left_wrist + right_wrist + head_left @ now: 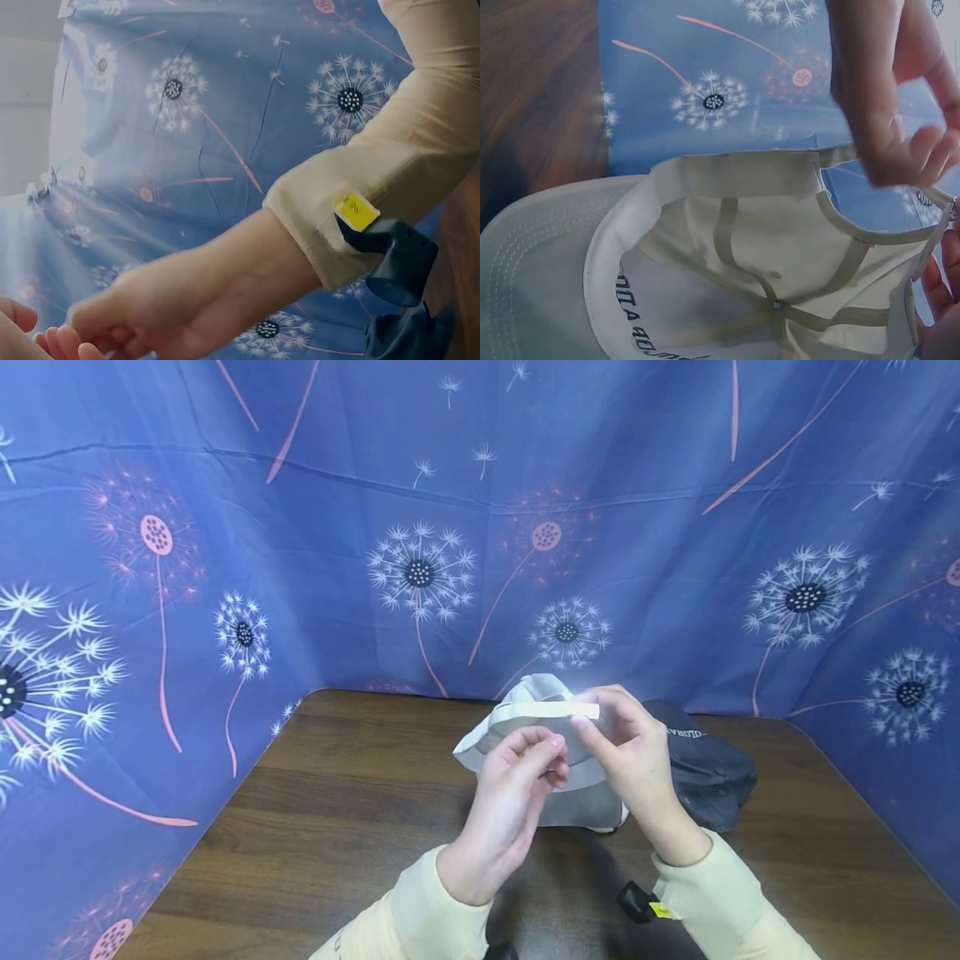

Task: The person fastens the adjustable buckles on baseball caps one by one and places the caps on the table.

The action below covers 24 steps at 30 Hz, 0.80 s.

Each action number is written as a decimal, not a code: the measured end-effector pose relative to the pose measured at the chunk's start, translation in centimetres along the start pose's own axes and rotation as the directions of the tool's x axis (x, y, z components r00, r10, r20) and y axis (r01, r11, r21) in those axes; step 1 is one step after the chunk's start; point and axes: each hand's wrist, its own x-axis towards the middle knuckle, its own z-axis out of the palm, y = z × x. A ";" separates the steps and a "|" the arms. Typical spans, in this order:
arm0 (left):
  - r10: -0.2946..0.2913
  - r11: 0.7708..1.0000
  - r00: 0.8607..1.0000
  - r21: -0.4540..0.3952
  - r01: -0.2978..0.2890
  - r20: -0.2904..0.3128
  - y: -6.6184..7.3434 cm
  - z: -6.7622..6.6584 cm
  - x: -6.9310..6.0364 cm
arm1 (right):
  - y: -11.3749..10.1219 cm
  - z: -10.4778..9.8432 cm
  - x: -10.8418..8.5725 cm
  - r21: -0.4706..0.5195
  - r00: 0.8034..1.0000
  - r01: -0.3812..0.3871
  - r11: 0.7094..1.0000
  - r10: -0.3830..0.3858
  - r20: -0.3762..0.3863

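A light-coloured baseball cap [585, 777] is held up with its inside facing me and its grey brim [581, 810] downward. My right hand [637, 752] pinches the white back strap [540, 710] near its right end between thumb and fingers. In front of the cap, my left hand [510, 802] has curled fingers, the thumb against the index finger; whether anything thin is between them is hidden. The right wrist view shows the cap's lining [780, 247] and dark lettering, with the left hand [877, 97] overlapping the strap.
Behind the right hand lies a dark cap [708, 768] with pale lettering, on the brown wooden table [337, 802]. Blue dandelion-print cloth [480, 543] hangs at the back and sides. A black device [636, 902] with a yellow tag sits by the right cuff.
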 end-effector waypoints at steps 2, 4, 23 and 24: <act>0.016 1.000 1.000 0.025 -0.017 0.025 0.3 0.1 -0.4 | 0.1 -0.1 0.1 0.008 1.000 -0.003 1.000 0.003 -0.008; 0.044 0.997 0.998 0.056 -0.047 0.050 0.8 0.2 -0.6 | 0.2 -0.3 0.2 -0.007 1.000 -0.013 1.000 0.013 -0.014; 0.326 0.553 0.864 0.663 -0.504 0.384 5.7 -2.8 2.3 | 0.3 -2.8 0.5 0.046 0.993 -0.084 0.995 0.080 0.085; 0.330 0.503 0.848 0.683 -0.529 0.414 5.8 -3.1 2.5 | 0.3 -2.8 0.4 0.053 0.993 -0.087 0.995 0.082 0.087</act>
